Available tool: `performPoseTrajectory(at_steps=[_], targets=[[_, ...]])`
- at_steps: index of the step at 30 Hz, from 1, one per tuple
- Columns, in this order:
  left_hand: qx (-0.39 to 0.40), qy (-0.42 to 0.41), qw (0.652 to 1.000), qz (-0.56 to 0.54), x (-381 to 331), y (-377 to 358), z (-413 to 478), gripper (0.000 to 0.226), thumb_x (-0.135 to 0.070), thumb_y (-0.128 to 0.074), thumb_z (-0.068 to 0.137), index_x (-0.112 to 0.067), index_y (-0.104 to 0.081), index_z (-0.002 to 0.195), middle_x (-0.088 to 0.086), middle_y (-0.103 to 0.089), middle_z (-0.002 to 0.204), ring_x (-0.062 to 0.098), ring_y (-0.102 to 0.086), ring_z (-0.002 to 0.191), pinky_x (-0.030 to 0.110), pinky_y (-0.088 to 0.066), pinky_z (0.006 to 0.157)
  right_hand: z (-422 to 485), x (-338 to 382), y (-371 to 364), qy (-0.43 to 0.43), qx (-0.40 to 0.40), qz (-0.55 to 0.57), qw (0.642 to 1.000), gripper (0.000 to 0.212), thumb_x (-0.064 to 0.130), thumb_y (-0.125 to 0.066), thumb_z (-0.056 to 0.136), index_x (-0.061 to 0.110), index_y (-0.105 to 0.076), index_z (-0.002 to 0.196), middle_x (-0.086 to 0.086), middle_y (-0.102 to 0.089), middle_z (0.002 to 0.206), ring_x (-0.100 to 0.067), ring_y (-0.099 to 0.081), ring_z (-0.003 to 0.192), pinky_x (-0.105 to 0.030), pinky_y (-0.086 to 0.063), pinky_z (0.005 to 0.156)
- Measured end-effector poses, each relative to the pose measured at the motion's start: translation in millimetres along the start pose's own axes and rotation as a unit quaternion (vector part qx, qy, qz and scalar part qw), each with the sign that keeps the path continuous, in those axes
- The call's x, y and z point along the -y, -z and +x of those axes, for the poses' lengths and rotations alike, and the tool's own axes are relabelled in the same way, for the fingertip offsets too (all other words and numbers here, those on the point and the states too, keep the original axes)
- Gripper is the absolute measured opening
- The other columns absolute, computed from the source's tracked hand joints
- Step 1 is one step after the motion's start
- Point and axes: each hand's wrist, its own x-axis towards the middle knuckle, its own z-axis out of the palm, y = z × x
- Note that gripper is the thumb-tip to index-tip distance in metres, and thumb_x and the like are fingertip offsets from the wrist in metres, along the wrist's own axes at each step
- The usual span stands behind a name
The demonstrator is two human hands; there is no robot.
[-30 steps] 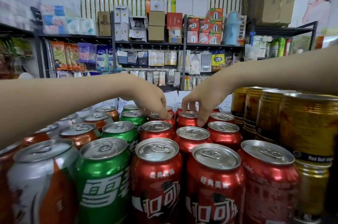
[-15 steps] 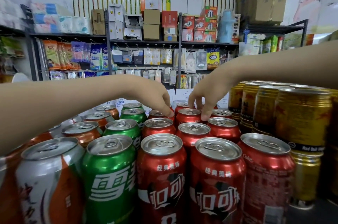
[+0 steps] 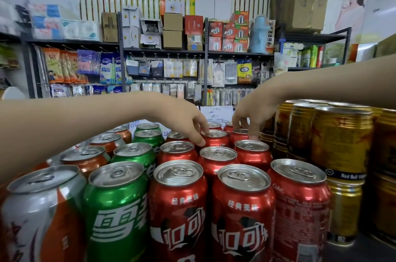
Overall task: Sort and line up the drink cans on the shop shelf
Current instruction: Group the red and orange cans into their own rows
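Cans: red aluminium cola cans fill the middle of the dark shop shelf, between green soda cans and stacked gold energy-drink cans.
Left side: left hand reaches to the back, bent fingertips touching the left edge of the rear middle red can. The thumb is hidden, so a grip cannot be told.
Right side: right hand pinches the top of the rear right red can between thumb and fingers.
Technique: probably best to slide rather than lift, nudging each can until it touches its neighbours and its column runs straight, with wrists kept above the front cans.
Change: both hands sit slightly further right than a second ago. The rows look otherwise unmoved.
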Motion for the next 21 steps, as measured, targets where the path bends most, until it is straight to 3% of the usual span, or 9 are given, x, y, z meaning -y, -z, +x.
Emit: performPoseTrajectory(at_steps=[5, 7, 10, 14, 16, 18, 21], targets=[[-0.011, 0.004, 1.0, 0.028, -2.9, -3.0, 4.2, 0.046, -0.045, -0.063, 0.085, -0.028, -0.055, 0.127, -0.01, -0.06, 0.119, 0.01, -0.055, 0.108, 0.024, -0.042, 0.093, 4.3, -4.4, -1.4, 0.002, -0.004, -0.011, 1.0, 0.035, 0.019, -0.068, 0.081, 0.017, -0.066, 0.116, -0.014, -0.067, 0.114, -0.036, -0.063, 0.105, -0.032, -0.051, 0.059], [-0.021, 0.009, 0.999, 0.031, -4.5, -3.7, 5.6, 0.045, -0.05, -0.061, 0.084, -0.027, -0.058, 0.122, -0.01, -0.061, 0.117, 0.01, -0.056, 0.105, 0.028, -0.044, 0.095, 5.1, -3.8, 1.4, -0.001, 0.005, -0.031, 1.0, 0.038, 0.021, -0.071, 0.08, 0.016, -0.065, 0.118, -0.012, -0.067, 0.114, -0.033, -0.064, 0.103, -0.036, -0.055, 0.071], [-0.034, 0.022, 0.998, 0.042, -8.6, -4.9, 8.2, 0.049, -0.062, -0.055, 0.081, -0.027, -0.06, 0.115, -0.006, -0.064, 0.112, 0.012, -0.059, 0.099, 0.033, -0.047, 0.094, 5.1, -2.9, 9.4, 0.014, 0.073, -0.087, 0.993, 0.061, 0.039, -0.074, 0.077, 0.007, -0.055, 0.126, -0.009, -0.066, 0.115, -0.023, -0.064, 0.101, -0.034, -0.053, 0.087], [-0.035, 0.032, 0.997, 0.056, -16.8, -8.2, 19.2, 0.06, -0.065, -0.054, 0.08, -0.023, -0.054, 0.123, -0.005, -0.059, 0.116, 0.012, -0.054, 0.099, 0.029, -0.044, 0.09, 7.7, -5.7, 9.5, 0.016, 0.072, -0.123, 0.99, 0.066, 0.052, -0.07, 0.076, 0.005, -0.057, 0.121, -0.008, -0.067, 0.11, -0.019, -0.064, 0.098, -0.033, -0.053, 0.085], [-0.048, 0.031, 0.997, 0.055, -17.7, -8.9, 27.2, 0.058, -0.062, -0.057, 0.08, -0.015, -0.058, 0.114, -0.001, -0.062, 0.106, 0.014, -0.054, 0.092, 0.027, -0.043, 0.081, 9.1, -6.7, 8.8, 0.019, 0.068, -0.133, 0.989, 0.063, 0.054, -0.067, 0.077, 0.005, -0.06, 0.116, -0.008, -0.066, 0.108, -0.019, -0.064, 0.096, -0.032, -0.054, 0.083], [-0.051, 0.03, 0.997, 0.055, -16.2, -8.6, 33.3, 0.055, -0.061, -0.06, 0.078, -0.01, -0.054, 0.096, 0.003, -0.057, 0.091, 0.016, -0.05, 0.081, 0.027, -0.039, 0.072, 11.3, -6.1, 10.0, 0.025, 0.064, -0.116, 0.991, 0.061, 0.053, -0.065, 0.08, 0.005, -0.06, 0.116, -0.008, -0.067, 0.106, -0.016, -0.066, 0.089, -0.026, -0.053, 0.074], [-0.058, 0.031, 0.997, 0.047, -14.1, -8.0, 35.6, 0.049, -0.061, -0.063, 0.076, -0.018, -0.048, 0.093, 0.0, -0.048, 0.087, 0.015, -0.045, 0.078, 0.026, -0.036, 0.07, 13.4, -0.2, 12.5, 0.039, 0.049, -0.103, 0.993, 0.057, 0.052, -0.06, 0.085, 0.002, -0.062, 0.113, -0.008, -0.069, 0.102, -0.008, -0.065, 0.075, -0.013, -0.047, 0.055]])
